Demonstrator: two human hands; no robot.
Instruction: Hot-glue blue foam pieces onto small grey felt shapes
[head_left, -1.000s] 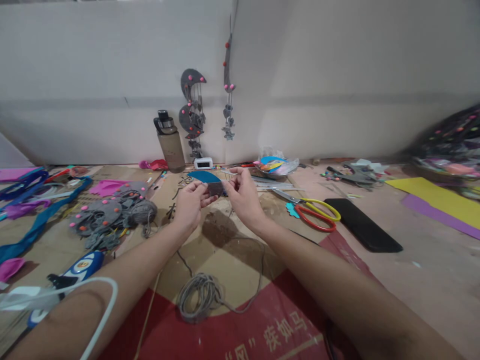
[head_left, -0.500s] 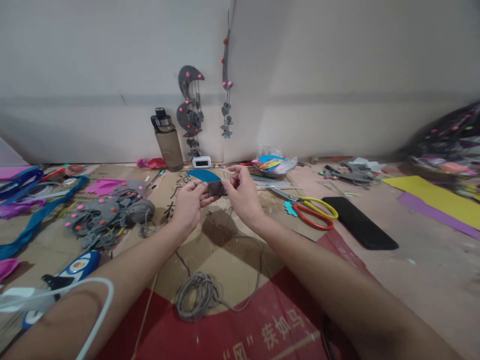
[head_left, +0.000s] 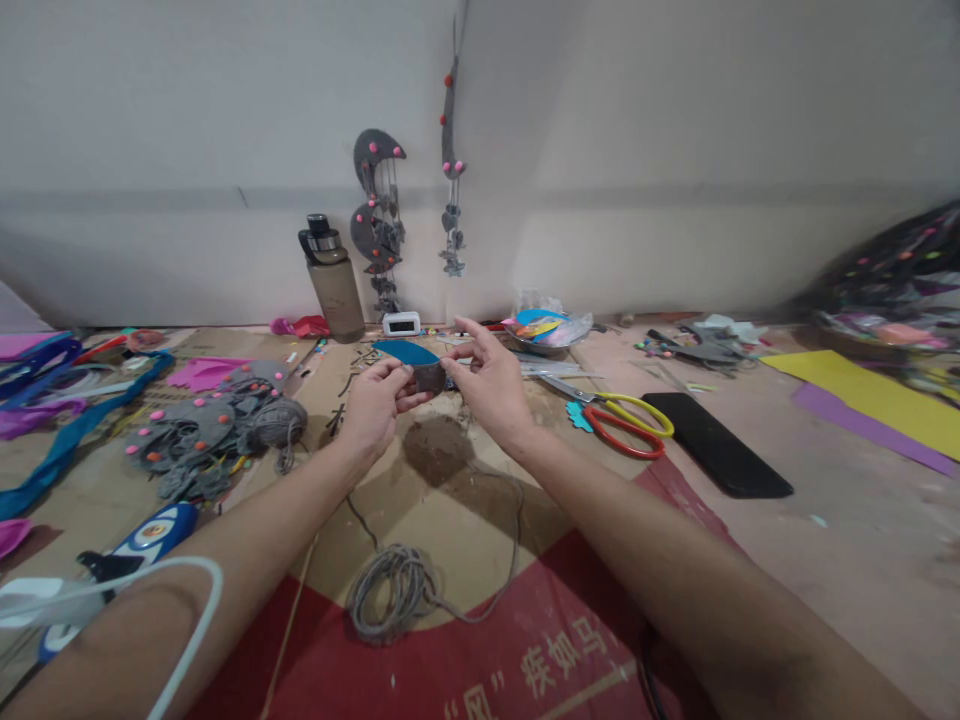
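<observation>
My left hand (head_left: 375,405) pinches a small dark grey felt piece (head_left: 430,376) between thumb and fingers, held above the cardboard. My right hand (head_left: 491,385) pinches the same piece from its right side, with the index finger stretched forward. A thin grey cord runs from under my right hand down to a loose coil of grey cord (head_left: 390,595) near my forearms. A blue crescent cut-out (head_left: 406,351) lies just behind my fingers.
Scissors with yellow and red handles (head_left: 622,420) and a black phone (head_left: 716,457) lie to the right. Grey felt pieces with pink beads and a yarn ball (head_left: 217,430) sit left. A water bottle (head_left: 332,283), a small clock (head_left: 402,323) and hanging felt mobiles (head_left: 379,220) stand at the wall.
My right index finger has stretched out from the pinch. Both hands stay in nearly the same place with the felt piece between them.
</observation>
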